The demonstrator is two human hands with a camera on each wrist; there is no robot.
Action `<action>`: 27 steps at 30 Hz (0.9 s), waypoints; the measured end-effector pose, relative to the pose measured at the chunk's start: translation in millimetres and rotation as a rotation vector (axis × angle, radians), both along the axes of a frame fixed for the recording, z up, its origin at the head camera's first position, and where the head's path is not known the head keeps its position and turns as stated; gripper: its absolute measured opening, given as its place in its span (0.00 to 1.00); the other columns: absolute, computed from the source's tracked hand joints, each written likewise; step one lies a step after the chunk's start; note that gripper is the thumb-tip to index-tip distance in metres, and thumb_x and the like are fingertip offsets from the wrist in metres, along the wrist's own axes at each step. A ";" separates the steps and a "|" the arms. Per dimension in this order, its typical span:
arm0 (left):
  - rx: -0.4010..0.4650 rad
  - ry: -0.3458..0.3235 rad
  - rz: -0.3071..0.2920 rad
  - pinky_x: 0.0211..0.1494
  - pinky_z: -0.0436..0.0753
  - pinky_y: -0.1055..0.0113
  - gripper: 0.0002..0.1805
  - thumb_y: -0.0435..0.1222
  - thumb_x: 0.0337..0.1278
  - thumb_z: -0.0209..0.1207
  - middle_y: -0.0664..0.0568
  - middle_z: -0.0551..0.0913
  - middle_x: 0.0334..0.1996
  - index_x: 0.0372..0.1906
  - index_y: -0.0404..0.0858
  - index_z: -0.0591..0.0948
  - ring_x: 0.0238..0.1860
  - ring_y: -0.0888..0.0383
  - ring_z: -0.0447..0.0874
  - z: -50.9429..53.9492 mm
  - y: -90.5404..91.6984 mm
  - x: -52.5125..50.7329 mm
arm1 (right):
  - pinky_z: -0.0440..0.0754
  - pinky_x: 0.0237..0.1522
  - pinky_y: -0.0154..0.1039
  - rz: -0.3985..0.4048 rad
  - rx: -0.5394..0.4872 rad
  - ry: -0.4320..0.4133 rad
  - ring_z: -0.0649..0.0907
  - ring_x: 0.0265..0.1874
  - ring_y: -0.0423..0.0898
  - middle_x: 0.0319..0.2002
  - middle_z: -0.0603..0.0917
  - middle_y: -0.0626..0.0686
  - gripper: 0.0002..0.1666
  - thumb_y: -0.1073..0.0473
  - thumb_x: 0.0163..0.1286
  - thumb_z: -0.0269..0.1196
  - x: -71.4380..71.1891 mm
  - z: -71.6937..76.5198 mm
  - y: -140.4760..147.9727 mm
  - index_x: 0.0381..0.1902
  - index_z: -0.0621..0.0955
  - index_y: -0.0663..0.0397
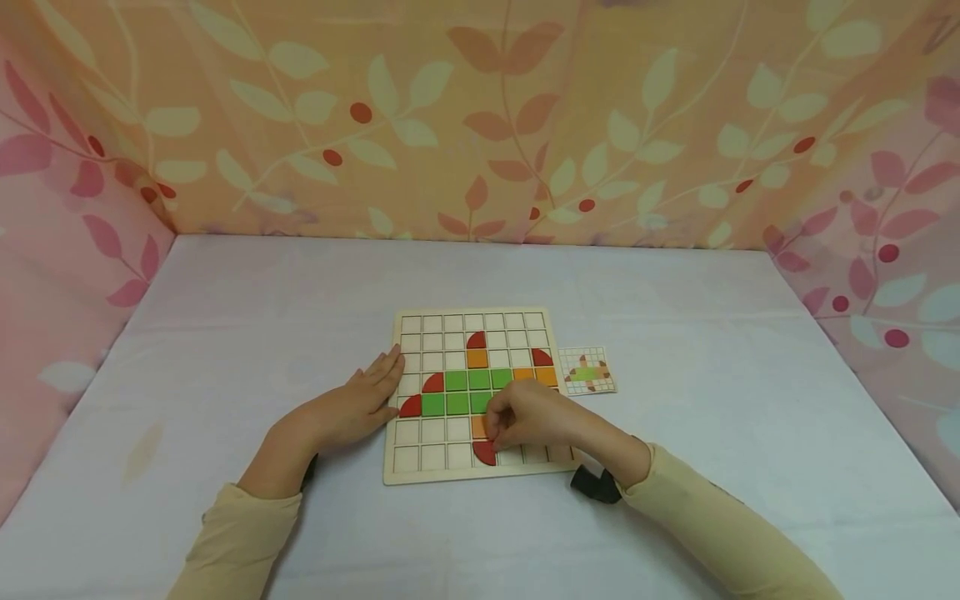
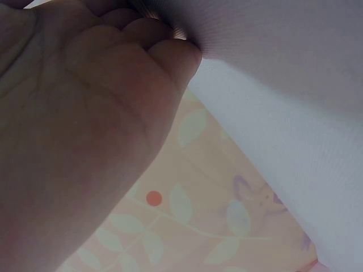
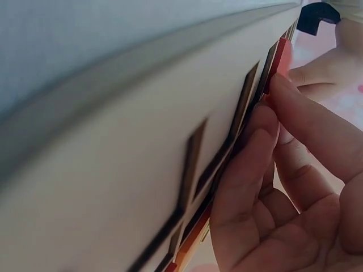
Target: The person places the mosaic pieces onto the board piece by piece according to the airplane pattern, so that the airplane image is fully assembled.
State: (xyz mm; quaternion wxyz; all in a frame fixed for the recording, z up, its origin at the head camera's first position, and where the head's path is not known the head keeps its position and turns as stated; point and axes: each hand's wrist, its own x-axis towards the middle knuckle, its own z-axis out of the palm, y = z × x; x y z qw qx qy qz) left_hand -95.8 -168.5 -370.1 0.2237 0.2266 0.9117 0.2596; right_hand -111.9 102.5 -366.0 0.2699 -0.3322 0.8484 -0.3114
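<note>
A wooden grid board (image 1: pixel 389 468) lies on the white-covered table, with green squares (image 1: pixel 457 403), orange squares (image 1: pixel 477 358) and red quarter-circle pieces (image 1: pixel 432 383) set in its cells. My left hand (image 1: pixel 348 410) rests along the board's left edge, fingers extended. Near the front edge, my right hand (image 1: pixel 534 414) pinches a red quarter-circle piece (image 1: pixel 484 453) with thumb and finger at a bottom-row cell. The right wrist view shows the thumb tip against this red piece (image 3: pixel 279 63). An orange square beside those fingers is partly covered, as are cells under the right hand.
A small pattern card (image 1: pixel 588 371) with a coloured grid picture lies against the board's right side. A black wrist band (image 1: pixel 596 485) hangs at the right wrist. Leaf-patterned cloth (image 1: pixel 480 125) walls off the table's back and sides.
</note>
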 end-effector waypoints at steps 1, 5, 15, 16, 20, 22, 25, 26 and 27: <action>0.000 0.001 -0.001 0.70 0.45 0.42 0.37 0.34 0.67 0.50 0.36 0.38 0.73 0.71 0.25 0.46 0.72 0.39 0.36 -0.5 -0.2 -0.1 | 0.77 0.27 0.30 -0.004 -0.002 -0.001 0.76 0.23 0.36 0.21 0.79 0.40 0.10 0.70 0.52 0.70 0.7 -0.2 -0.4 0.21 0.81 0.51; 0.005 0.001 -0.002 0.70 0.45 0.42 0.37 0.34 0.67 0.49 0.36 0.37 0.73 0.71 0.25 0.46 0.73 0.39 0.36 -1.9 -2.0 0.4 | 0.76 0.26 0.30 -0.018 -0.014 0.007 0.75 0.23 0.36 0.21 0.79 0.40 0.08 0.68 0.53 0.70 3.9 -0.3 -4.2 0.22 0.82 0.51; 0.029 0.006 -0.006 0.70 0.43 0.42 0.37 0.33 0.67 0.49 0.36 0.37 0.73 0.71 0.24 0.46 0.72 0.39 0.35 -3.1 -5.6 1.4 | 0.73 0.22 0.29 -0.025 0.006 -0.013 0.75 0.18 0.35 0.17 0.79 0.40 0.09 0.66 0.52 0.72 11.3 1.1 -15.9 0.21 0.83 0.48; 0.030 0.005 -0.007 0.70 0.43 0.42 0.37 0.33 0.67 0.49 0.36 0.37 0.73 0.71 0.24 0.46 0.72 0.38 0.35 -3.2 -5.4 1.3 | 0.72 0.23 0.30 -0.031 0.013 -0.003 0.74 0.18 0.35 0.16 0.79 0.40 0.10 0.65 0.52 0.72 11.7 1.6 -15.7 0.20 0.82 0.48; 0.027 0.005 -0.010 0.70 0.44 0.42 0.37 0.33 0.66 0.49 0.36 0.37 0.73 0.71 0.24 0.46 0.72 0.38 0.35 -3.9 -4.8 0.2 | 0.71 0.24 0.31 -0.069 0.053 0.040 0.73 0.20 0.36 0.15 0.76 0.39 0.12 0.62 0.53 0.72 12.3 3.8 -13.9 0.17 0.80 0.47; 0.024 0.007 -0.009 0.70 0.44 0.42 0.37 0.33 0.66 0.49 0.36 0.37 0.73 0.71 0.24 0.46 0.72 0.38 0.35 -4.3 -4.7 -0.4 | 0.71 0.24 0.31 -0.088 0.071 0.052 0.73 0.21 0.37 0.15 0.76 0.39 0.13 0.60 0.53 0.72 12.3 4.3 -13.4 0.16 0.79 0.46; 0.021 0.009 -0.010 0.70 0.44 0.41 0.37 0.33 0.66 0.49 0.35 0.37 0.73 0.71 0.24 0.46 0.72 0.38 0.35 -4.9 -4.9 -0.8 | 0.71 0.24 0.32 -0.103 0.086 0.067 0.73 0.22 0.38 0.15 0.75 0.40 0.14 0.61 0.52 0.72 11.9 3.8 -12.5 0.16 0.78 0.47; 0.021 0.008 -0.010 0.70 0.44 0.41 0.37 0.33 0.67 0.49 0.35 0.37 0.73 0.71 0.24 0.46 0.72 0.38 0.35 -5.4 -5.1 -1.0 | 0.71 0.24 0.32 -0.107 0.087 0.067 0.73 0.21 0.38 0.15 0.75 0.40 0.14 0.62 0.52 0.72 11.7 3.5 -12.4 0.16 0.78 0.47; 0.021 0.008 -0.011 0.70 0.44 0.41 0.37 0.33 0.67 0.49 0.35 0.37 0.73 0.71 0.24 0.45 0.72 0.38 0.35 -5.7 -5.4 -1.2 | 0.71 0.24 0.32 -0.111 0.088 0.068 0.73 0.21 0.39 0.15 0.74 0.40 0.14 0.62 0.53 0.72 11.6 3.3 -12.1 0.16 0.78 0.48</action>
